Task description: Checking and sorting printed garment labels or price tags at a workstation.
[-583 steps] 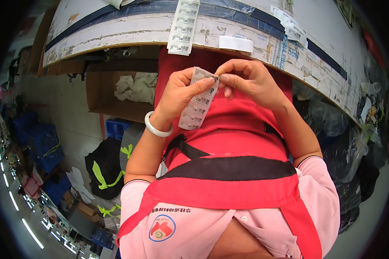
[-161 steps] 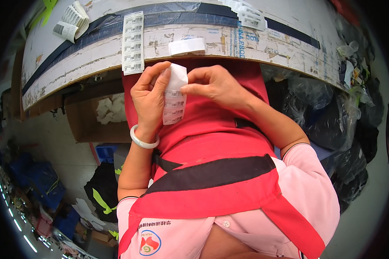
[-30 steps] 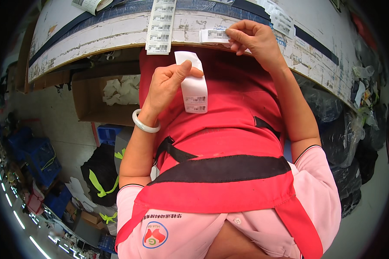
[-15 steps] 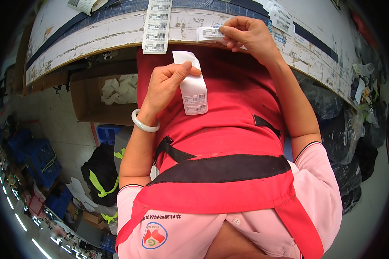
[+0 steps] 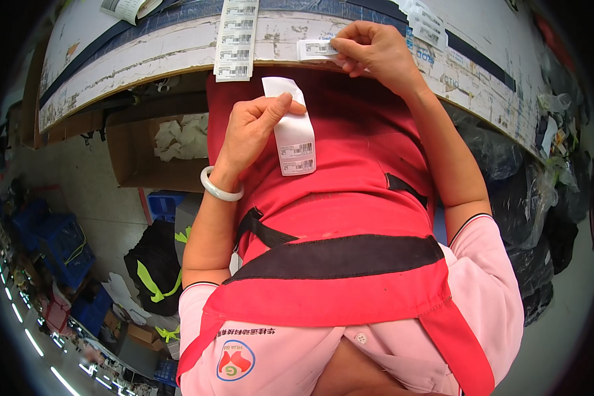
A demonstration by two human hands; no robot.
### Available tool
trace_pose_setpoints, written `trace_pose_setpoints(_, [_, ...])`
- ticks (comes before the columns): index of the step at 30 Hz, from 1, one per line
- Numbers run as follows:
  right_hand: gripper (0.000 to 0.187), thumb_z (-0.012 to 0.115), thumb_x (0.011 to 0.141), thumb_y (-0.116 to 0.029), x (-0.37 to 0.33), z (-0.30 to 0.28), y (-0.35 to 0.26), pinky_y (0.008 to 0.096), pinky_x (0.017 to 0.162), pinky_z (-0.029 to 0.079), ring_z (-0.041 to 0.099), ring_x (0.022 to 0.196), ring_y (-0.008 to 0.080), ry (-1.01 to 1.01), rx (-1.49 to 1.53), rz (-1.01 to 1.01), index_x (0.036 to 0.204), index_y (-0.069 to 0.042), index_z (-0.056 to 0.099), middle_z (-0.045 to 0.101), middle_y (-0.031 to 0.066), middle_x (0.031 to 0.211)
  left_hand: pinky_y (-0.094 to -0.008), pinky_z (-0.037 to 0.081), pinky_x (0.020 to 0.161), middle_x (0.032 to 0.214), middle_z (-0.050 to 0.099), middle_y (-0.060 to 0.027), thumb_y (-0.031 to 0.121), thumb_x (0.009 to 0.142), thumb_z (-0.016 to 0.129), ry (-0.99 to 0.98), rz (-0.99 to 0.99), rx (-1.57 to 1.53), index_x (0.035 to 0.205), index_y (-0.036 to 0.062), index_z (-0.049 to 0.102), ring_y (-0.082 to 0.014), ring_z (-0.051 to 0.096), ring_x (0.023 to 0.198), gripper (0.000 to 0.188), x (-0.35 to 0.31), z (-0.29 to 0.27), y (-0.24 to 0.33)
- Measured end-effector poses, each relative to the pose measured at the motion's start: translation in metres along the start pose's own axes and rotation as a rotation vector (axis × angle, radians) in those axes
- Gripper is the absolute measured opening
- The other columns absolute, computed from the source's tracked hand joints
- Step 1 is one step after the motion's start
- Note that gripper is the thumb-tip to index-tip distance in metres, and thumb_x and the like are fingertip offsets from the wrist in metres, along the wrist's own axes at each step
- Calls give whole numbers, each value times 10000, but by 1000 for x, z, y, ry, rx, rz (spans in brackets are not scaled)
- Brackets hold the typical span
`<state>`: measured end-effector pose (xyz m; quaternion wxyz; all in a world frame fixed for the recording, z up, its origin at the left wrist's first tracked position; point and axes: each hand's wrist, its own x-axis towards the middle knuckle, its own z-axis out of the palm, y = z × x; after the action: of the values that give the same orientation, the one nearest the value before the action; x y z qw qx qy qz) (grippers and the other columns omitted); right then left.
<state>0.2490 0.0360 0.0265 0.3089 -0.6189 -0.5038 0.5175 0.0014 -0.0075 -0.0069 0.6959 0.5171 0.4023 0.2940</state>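
My left hand (image 5: 261,124), with a white bangle at its wrist, is closed on a strip of white label backing (image 5: 289,136). The strip hangs over the red apron, its upper part blank and two barcode labels at its lower end. My right hand (image 5: 379,53) is above the table edge, thumb and forefinger pinched at the right end of a small white barcode label (image 5: 315,48). That label lies on what looks like a small stack of labels. Whether the pinched label is lifted from the stack is hard to make out.
A longer strip of barcode labels (image 5: 235,43) hangs slightly over the front edge of the worn white table (image 5: 145,63). More label sheets (image 5: 428,26) lie at the right, and a roll (image 5: 131,8) at far left. Below are a cardboard box (image 5: 135,155) with crumpled paper and dark plastic bags (image 5: 508,191).
My right hand has shifted very slightly left and up with its fingers still at the label. My left hand holds the strip as before.
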Motion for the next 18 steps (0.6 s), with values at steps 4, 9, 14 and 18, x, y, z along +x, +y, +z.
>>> trace_pose_setpoints(4, [193,643,912,-202,1,4,-1,195,559,516,586,628,51,17,-93,-26,919,-9,644,632,7,734,-226,461,675,833,696,-49,352,972,559,4,9,9,919,-15,727,-83,586,753,407,0,1,0])
trace_pose_setpoints(9, [174,625,891,-156,0,3,-2,223,564,539,621,616,88,35,-124,-61,900,14,659,642,39,691,-231,467,735,872,696,-64,349,992,516,-10,-23,16,929,-27,715,-101,610,794,430,-2,1,-1])
trace_pose_setpoints(14, [191,616,917,-176,-12,-8,1,215,562,525,604,620,78,44,-27,-68,938,11,654,632,30,723,-225,461,689,841,696,-46,304,971,571,2,4,-18,934,-17,723,-79,585,764,357,-2,4,1])
trace_pose_setpoints(18, [200,618,939,-207,-24,-44,10,199,549,478,577,618,63,95,82,-167,996,-17,641,612,7,756,-207,453,684,870,691,-38,153,939,603,12,-27,-48,968,-17,711,-64,584,775,204,-7,7,5])
